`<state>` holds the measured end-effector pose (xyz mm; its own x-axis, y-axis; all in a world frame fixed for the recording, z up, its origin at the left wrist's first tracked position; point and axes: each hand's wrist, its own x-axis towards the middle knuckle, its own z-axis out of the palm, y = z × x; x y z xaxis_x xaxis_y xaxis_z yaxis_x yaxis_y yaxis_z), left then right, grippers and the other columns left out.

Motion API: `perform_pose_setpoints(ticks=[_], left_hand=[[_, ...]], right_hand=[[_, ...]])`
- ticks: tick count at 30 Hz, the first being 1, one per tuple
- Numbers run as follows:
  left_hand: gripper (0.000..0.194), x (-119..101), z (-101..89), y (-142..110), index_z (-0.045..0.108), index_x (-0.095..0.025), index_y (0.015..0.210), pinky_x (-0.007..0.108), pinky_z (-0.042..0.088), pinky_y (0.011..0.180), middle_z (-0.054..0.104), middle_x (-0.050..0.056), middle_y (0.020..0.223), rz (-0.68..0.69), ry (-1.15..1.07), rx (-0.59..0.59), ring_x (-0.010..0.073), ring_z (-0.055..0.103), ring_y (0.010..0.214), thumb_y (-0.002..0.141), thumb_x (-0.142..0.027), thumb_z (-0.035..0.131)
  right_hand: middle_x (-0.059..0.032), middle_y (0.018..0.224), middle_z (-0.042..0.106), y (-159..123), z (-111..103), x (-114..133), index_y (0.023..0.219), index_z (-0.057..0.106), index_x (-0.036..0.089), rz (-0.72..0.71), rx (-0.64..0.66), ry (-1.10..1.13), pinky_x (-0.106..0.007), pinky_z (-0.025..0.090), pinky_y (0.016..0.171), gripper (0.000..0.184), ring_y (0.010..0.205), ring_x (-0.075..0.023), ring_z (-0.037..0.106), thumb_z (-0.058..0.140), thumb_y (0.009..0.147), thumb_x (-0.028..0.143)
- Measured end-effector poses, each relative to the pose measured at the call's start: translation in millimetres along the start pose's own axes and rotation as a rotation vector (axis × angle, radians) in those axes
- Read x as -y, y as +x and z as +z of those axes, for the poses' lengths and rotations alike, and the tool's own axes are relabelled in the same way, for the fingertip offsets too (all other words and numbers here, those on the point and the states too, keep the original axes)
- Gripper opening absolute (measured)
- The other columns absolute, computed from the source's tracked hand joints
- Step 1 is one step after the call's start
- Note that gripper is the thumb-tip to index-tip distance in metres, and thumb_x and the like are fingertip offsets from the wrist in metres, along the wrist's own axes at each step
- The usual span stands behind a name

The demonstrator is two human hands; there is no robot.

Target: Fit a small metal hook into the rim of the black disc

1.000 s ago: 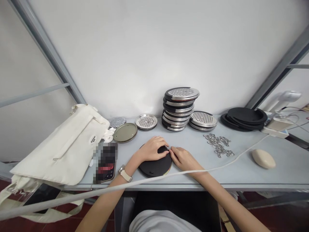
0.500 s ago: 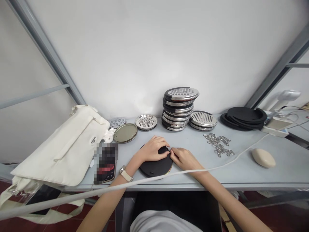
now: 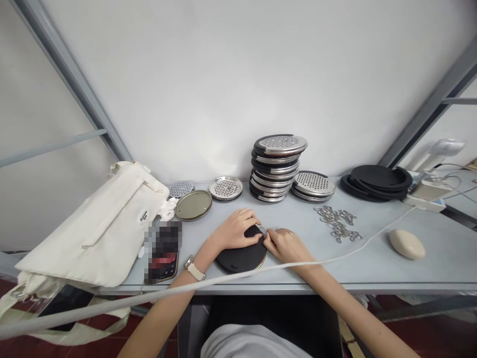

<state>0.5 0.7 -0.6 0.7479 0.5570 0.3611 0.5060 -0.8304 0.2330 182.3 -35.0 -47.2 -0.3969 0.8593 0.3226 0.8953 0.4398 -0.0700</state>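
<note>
As right fingers (image 3: 269, 235) edge rightward, more clip (image 3: 263, 230) shows.

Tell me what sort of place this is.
Probably an improvised workspace at a desk, perhaps in living quarters: stacked perforated metal discs and loose metal clips share it with a cream bag and a phone.

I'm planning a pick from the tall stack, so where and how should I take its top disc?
Take the top disc by its right rim, coming in from the right: there it juts past the discs beneath. Its flat, wide shape suggests a pinch above and below that rim.
</note>
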Motion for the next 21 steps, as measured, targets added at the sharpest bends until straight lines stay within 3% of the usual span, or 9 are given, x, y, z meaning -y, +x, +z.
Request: perform_pose_setpoints(ticks=[8, 21], left_hand=[[0.022, -1.0, -0.1, -0.1, 0.053, -0.018, 0.096, 0.032, 0.038, 0.082, 0.052, 0.006, 0.092, 0.004, -0.009, -0.002, 0.0181, 0.047, 0.091, 0.077, -0.028, 0.051], [0.020, -1.7, -1.6, 0.5, 0.057, -0.018, 0.093, 0.032, 0.038, 0.081, 0.052, 0.005, 0.088, -0.007, -0.044, 0.018, 0.0171, 0.049, 0.088, 0.078, -0.030, 0.051]], right_hand=[[-0.0034, 0.061, 0.056, 0.5, -3.9, 3.0, 0.078, 0.048, 0.017, -0.046, 0.037, 0.094, -0.025, 0.026, 0.054, 0.032, 0.055, -0.0125, 0.050, 0.020, 0.090, 0.024], [-0.0027, 0.063, 0.059, 1.3, -6.2, 0.5, 0.070, 0.051, 0.018, -0.001, 0.089, 0.136, -0.025, 0.025, 0.056, 0.033, 0.056, -0.0111, 0.051, 0.026, 0.089, 0.026]])
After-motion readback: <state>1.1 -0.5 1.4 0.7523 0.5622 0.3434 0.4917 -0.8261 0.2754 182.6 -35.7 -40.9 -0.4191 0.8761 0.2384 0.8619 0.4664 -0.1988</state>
